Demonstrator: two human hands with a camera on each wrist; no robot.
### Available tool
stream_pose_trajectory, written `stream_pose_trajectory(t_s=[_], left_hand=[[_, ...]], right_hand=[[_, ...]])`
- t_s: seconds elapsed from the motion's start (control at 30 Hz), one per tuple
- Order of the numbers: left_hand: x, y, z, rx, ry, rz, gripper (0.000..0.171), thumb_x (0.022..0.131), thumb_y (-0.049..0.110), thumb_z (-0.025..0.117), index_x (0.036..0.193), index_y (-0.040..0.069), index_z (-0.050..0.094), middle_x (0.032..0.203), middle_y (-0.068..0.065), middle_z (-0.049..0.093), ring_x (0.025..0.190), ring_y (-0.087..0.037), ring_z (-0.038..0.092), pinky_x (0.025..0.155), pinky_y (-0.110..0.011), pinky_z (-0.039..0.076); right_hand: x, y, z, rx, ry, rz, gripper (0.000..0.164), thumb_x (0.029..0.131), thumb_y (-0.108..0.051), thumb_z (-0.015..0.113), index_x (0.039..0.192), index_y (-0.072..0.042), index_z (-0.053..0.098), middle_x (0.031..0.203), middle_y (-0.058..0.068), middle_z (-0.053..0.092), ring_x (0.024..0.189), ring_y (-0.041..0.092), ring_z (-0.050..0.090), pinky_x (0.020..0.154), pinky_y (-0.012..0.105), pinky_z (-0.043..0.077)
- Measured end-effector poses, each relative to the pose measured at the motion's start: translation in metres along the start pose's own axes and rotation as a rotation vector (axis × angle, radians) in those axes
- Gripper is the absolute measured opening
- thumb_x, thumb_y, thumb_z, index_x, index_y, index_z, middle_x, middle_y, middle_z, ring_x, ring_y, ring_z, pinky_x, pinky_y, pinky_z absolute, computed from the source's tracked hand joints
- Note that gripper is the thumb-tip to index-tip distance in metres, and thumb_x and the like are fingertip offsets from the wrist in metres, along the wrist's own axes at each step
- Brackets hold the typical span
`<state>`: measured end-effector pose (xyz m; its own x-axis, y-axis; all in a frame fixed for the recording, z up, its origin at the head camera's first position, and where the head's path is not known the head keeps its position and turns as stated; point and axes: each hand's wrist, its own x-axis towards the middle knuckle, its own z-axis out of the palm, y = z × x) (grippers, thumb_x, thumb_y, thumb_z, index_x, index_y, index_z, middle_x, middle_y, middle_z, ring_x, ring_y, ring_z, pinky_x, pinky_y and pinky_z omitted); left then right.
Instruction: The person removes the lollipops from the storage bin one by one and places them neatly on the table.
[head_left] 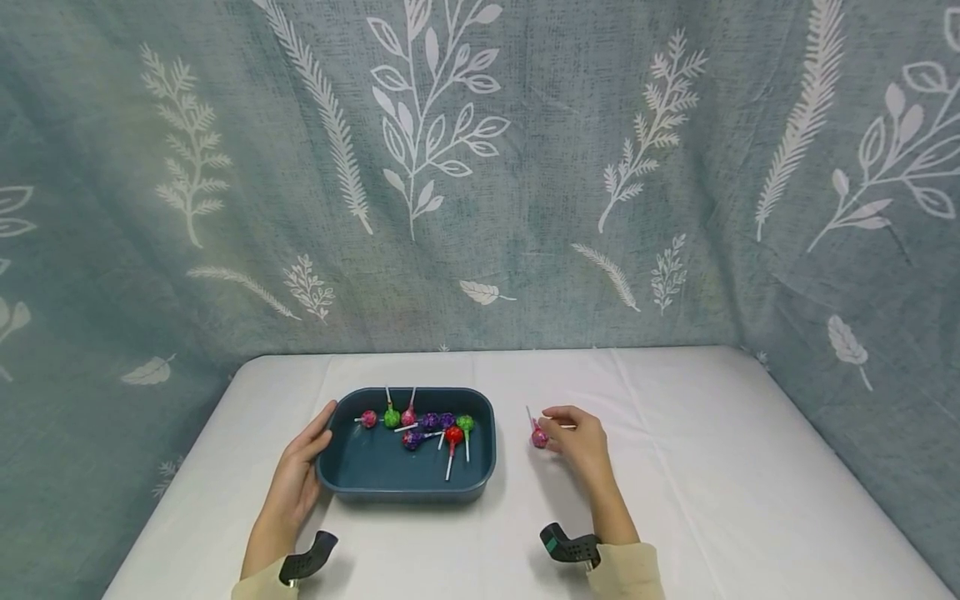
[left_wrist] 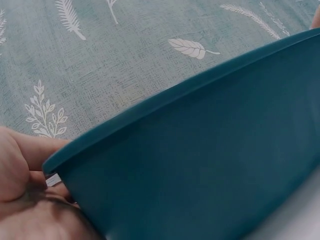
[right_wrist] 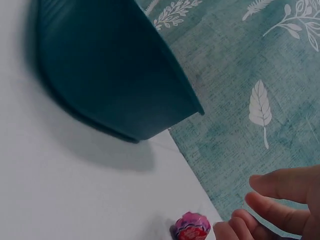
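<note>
My left hand lies along the left end of a dark teal tray, fingers against its outer wall. In the left wrist view, fingers reach behind the tray's rim. Several wrapped lollipops lie inside, among them a red lollipop, a green lollipop and a purple lollipop. To the tray's right, my right hand is at a pink lollipop whose stick points away from me. Its bent fingers are spread apart, with fingertips beside the candy head in the right wrist view.
A white cloth covers the table under the tray. Behind the table's far edge hangs a grey-green curtain with white leaf prints. Each wrist wears a black camera mount.
</note>
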<state>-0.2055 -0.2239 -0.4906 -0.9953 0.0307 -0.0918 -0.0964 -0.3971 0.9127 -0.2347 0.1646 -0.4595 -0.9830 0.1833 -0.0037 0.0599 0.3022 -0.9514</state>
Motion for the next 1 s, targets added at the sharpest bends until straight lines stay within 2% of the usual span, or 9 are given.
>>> stream_pose_trajectory(t_s=[0.13, 0.27, 0.37, 0.6, 0.73, 1.0], left_hand=[[-0.001, 0.001, 0.0, -0.013, 0.004, 0.002, 0.05, 0.105, 0.008, 0.035, 0.154, 0.012, 0.024, 0.161, 0.002, 0.011, 0.146, -0.013, 0.007, 0.114, -0.032, 0.016], [-0.001, 0.001, -0.001, -0.017, 0.011, 0.005, 0.05, 0.105, 0.008, 0.035, 0.154, 0.013, 0.025, 0.161, 0.002, 0.012, 0.146, -0.013, 0.008, 0.114, -0.031, 0.017], [0.0, 0.001, -0.001, -0.013, 0.009, 0.01, 0.05, 0.105, 0.008, 0.035, 0.154, 0.012, 0.025, 0.161, 0.002, 0.012, 0.146, -0.012, 0.008, 0.114, -0.031, 0.016], [0.001, 0.001, -0.001, -0.029, -0.008, 0.015, 0.051, 0.105, 0.008, 0.036, 0.154, 0.011, 0.024, 0.161, 0.001, 0.012, 0.146, -0.012, 0.008, 0.114, -0.032, 0.015], [0.001, 0.0, 0.0, -0.021, -0.005, 0.017, 0.051, 0.105, 0.008, 0.037, 0.154, 0.01, 0.024, 0.161, 0.002, 0.013, 0.146, -0.012, 0.008, 0.115, -0.032, 0.014], [0.001, 0.0, 0.001, -0.01, 0.006, 0.016, 0.05, 0.105, 0.009, 0.036, 0.154, 0.011, 0.025, 0.161, 0.002, 0.014, 0.146, -0.012, 0.008, 0.115, -0.033, 0.014]], right_hand=[[-0.002, -0.008, 0.005, 0.032, -0.029, -0.012, 0.022, 0.087, -0.007, 0.07, 0.104, 0.007, 0.069, 0.089, 0.014, 0.067, 0.081, 0.03, 0.067, 0.069, 0.037, 0.058], [-0.002, -0.017, 0.014, 0.074, -0.07, -0.012, 0.023, 0.088, -0.008, 0.069, 0.105, 0.007, 0.068, 0.089, 0.014, 0.066, 0.076, 0.026, 0.065, 0.066, 0.032, 0.058], [-0.002, -0.024, 0.023, 0.105, -0.103, -0.006, 0.024, 0.088, -0.008, 0.069, 0.107, 0.006, 0.068, 0.092, 0.014, 0.065, 0.078, 0.025, 0.063, 0.066, 0.03, 0.058], [-0.004, -0.041, 0.045, 0.134, -0.191, -0.045, 0.023, 0.09, -0.009, 0.067, 0.108, 0.006, 0.067, 0.095, 0.015, 0.065, 0.09, 0.032, 0.065, 0.071, 0.036, 0.058], [-0.005, -0.049, 0.056, 0.13, -0.241, -0.057, 0.024, 0.091, -0.011, 0.066, 0.109, 0.006, 0.067, 0.097, 0.014, 0.065, 0.094, 0.036, 0.065, 0.072, 0.036, 0.058], [-0.002, -0.06, 0.071, 0.112, -0.323, -0.077, 0.024, 0.091, -0.009, 0.066, 0.11, 0.006, 0.066, 0.096, 0.012, 0.065, 0.095, 0.04, 0.064, 0.077, 0.045, 0.056]])
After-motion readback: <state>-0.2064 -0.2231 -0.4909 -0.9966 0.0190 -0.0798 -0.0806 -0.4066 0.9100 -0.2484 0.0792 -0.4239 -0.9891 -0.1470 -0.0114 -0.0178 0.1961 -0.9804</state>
